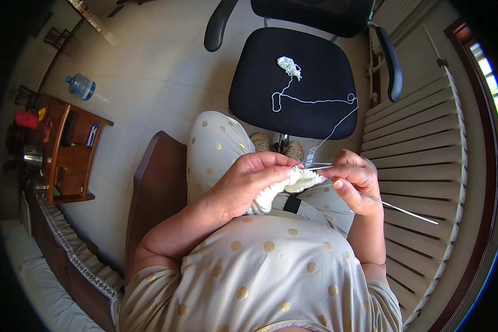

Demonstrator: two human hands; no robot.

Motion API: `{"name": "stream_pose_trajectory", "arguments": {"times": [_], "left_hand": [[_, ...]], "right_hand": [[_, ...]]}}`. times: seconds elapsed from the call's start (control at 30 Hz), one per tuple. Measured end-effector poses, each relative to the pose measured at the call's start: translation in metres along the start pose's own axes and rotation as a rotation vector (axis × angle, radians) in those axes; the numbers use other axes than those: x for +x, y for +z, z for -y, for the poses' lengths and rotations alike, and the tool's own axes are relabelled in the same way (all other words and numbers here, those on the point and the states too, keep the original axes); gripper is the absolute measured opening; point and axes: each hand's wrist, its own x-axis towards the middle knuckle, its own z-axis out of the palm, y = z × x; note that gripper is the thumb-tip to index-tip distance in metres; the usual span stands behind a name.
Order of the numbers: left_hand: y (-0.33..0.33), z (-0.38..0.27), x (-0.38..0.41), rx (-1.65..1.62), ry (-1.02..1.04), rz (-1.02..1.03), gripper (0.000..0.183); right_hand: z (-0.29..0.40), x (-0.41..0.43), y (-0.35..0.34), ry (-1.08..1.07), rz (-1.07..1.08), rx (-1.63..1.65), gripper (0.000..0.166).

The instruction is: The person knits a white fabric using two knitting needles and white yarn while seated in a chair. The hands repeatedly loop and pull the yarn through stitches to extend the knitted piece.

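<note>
My left hand [257, 176] grips a piece of cream knitting [302, 179] between thumb and fingers, above my lap. Close beside it on the right, my right hand [354, 178] holds a thin metal knitting needle [398, 207], whose far end sticks out to the lower right. Its other end and a second needle seem to meet at the knitting's upper edge, partly hidden by the fingers. From there a strand of white yarn [336, 124] runs up to the black chair seat [253, 91], loops across it and joins a loose tangle of white yarn [289, 67].
A black armrest [392, 66] rises at the chair's right. A ribbed white radiator [414, 153] stands close to my right arm. The brown wooden edge of a seat [157, 186] lies at my left. Farther left are a wooden table [72, 162] and a blue water bottle [81, 86] on the floor.
</note>
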Motion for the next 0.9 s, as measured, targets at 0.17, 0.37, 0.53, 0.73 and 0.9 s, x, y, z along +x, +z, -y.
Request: {"name": "stream_pose_trajectory", "arguments": {"times": [0.17, 0.37, 0.53, 0.73, 0.9], "left_hand": [[0.002, 0.003, 0.002, 0.041, -0.001, 0.028, 0.021], [0.005, 0.007, 0.004, 0.011, -0.044, 0.022, 0.023], [0.010, 0.005, 0.003, 0.042, -0.006, 0.019, 0.024], [-0.009, 0.004, 0.002, -0.037, -0.009, -0.043, 0.020], [-0.007, -0.001, 0.002, -0.081, -0.037, -0.048, 0.019]], "right_hand": [[0.010, 0.007, 0.007, -0.141, -0.010, -0.368, 0.026], [0.024, 0.036, 0.020, -0.214, 0.067, -0.538, 0.051], [0.005, 0.046, 0.032, -0.346, 0.018, -0.401, 0.066], [-0.003, 0.018, 0.012, -0.234, -0.027, -0.309, 0.038], [-0.014, 0.004, 0.006, 0.002, 0.013, 0.110, 0.025]]}}
